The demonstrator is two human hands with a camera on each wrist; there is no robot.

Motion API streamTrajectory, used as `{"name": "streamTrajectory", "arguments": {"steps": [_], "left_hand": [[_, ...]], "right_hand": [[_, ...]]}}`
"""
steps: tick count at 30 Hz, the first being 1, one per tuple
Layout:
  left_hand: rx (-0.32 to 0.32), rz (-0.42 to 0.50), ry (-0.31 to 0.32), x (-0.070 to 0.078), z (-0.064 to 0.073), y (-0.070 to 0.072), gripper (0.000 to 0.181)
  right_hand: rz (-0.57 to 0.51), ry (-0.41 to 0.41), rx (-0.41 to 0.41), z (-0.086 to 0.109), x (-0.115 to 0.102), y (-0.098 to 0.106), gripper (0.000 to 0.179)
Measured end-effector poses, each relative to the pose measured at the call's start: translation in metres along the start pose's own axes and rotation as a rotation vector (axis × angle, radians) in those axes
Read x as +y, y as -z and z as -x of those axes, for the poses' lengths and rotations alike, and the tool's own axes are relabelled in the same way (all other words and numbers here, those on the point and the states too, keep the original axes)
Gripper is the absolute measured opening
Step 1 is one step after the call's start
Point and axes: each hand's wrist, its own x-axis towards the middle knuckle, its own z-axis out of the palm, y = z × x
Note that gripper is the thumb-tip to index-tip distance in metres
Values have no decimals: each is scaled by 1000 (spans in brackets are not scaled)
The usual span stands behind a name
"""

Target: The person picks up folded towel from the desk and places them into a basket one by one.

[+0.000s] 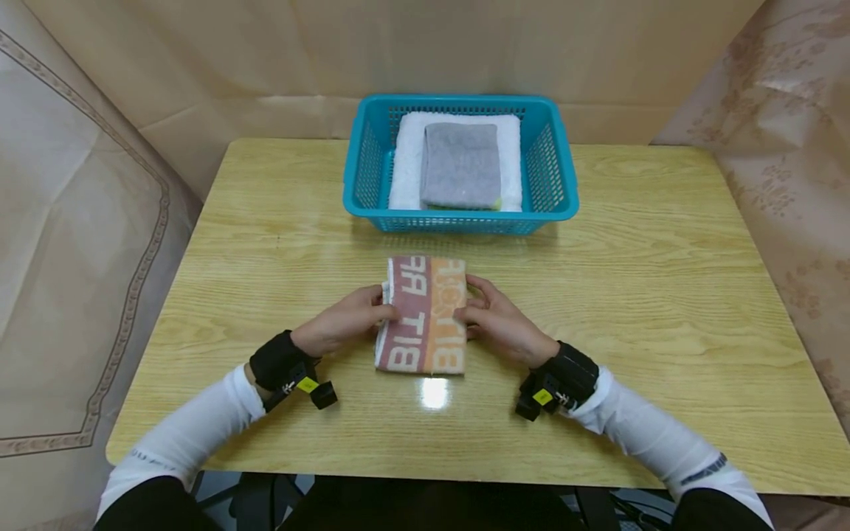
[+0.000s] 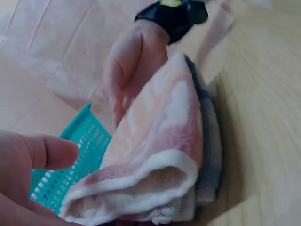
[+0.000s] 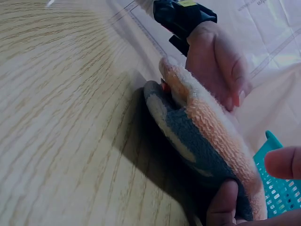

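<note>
A folded towel (image 1: 425, 317) with mauve and orange bands and white lettering is between my two hands, in the middle of the table. My left hand (image 1: 348, 317) holds its left edge, thumb over the top. On the opposite edge my right hand (image 1: 498, 317) grips it, thumb above and fingers at the side and beneath. White-edged folded layers of the towel (image 2: 155, 141) show in the left wrist view. From the right wrist, a dark blue-grey underside of the towel (image 3: 202, 141) appears, with one fingertip against it. The left fingers are mostly hidden behind the cloth.
Behind the towel, a blue plastic basket (image 1: 461, 225) stands at the table's back edge. Inside lie a folded white towel (image 1: 408, 162) and a smaller folded grey towel (image 1: 461, 166) on top of it. The wooden table (image 1: 664, 295) extends to both sides.
</note>
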Motion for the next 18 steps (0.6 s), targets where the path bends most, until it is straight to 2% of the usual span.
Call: {"name": "streamTrajectory", "arguments": {"steps": [4, 8, 11, 14, 18], "left_hand": [[-45, -25, -24, 0, -1, -9, 64], [-73, -78, -126, 0, -2, -17, 68], [-85, -112, -194, -1, -2, -20, 70], [-70, -129, -248, -2, -3, -20, 69], [14, -155, -323, 1, -4, -19, 70]], "right_hand": [[26, 3, -33, 1, 2, 1, 87], [38, 34, -76, 2, 5, 3, 96], [131, 102, -74, 3, 5, 4, 100], [235, 190, -56, 5, 4, 5, 100], [286, 295, -35, 7, -1, 8, 100]]}}
